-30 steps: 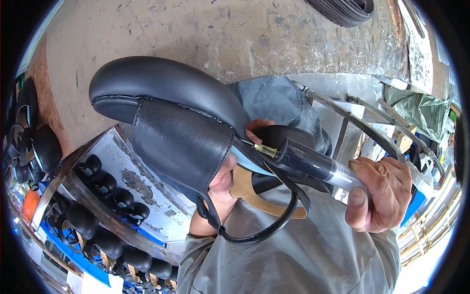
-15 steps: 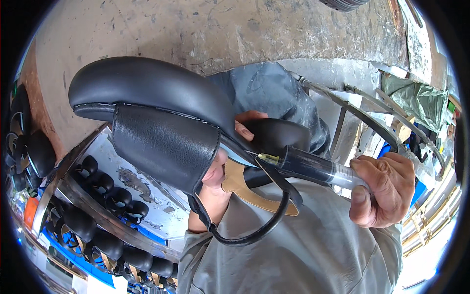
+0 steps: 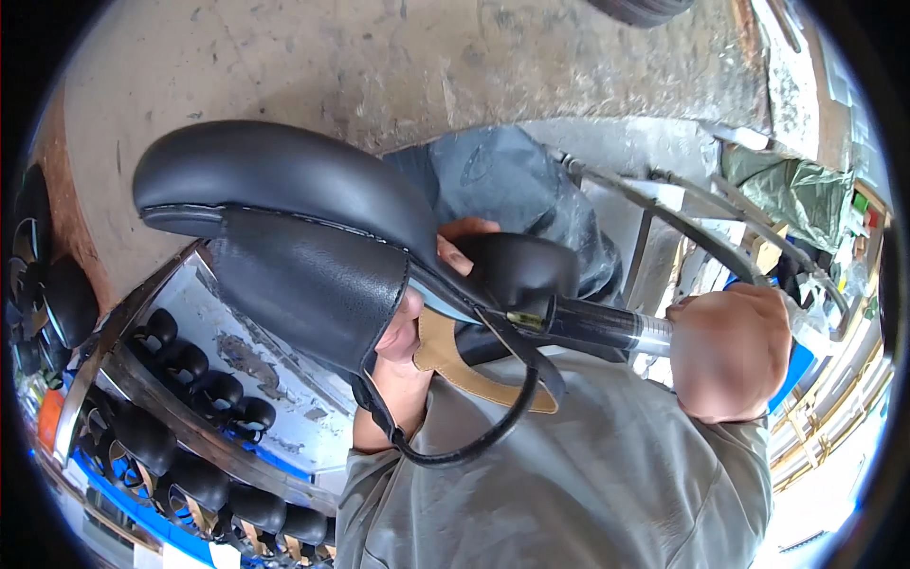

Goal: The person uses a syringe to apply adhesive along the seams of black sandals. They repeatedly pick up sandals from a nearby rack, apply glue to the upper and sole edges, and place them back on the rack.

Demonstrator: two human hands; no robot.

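Observation:
A black platform sandal (image 3: pixel 303 275), with a wide front band, a thin ankle strap and a tan insole piece, is tilted sole-up in front of me. My left hand (image 3: pixel 403 327) grips it from below, thumb inside the front band and fingertips showing beyond the sole's edge. My right hand (image 3: pixel 730 356), blurred, closes round the rear end of a clear syringe (image 3: pixel 597 327) filled with something dark. The syringe's yellow-green tip (image 3: pixel 524 321) points left at the gap beside the sole and strap. Whether the tip touches the sandal is hard to tell.
A worn, stained tabletop (image 3: pixel 398 66) lies at the far side. Many black sandals (image 3: pixel 194 469) stand on racks at lower left, with more sandals (image 3: pixel 66 299) at far left. A metal frame (image 3: pixel 664 209) and green sheeting (image 3: pixel 787 194) are at right.
The syringe and my right hand have shifted slightly left, and the right hand has turned so its fingers look more closed. The sandal has moved a little left with my left hand.

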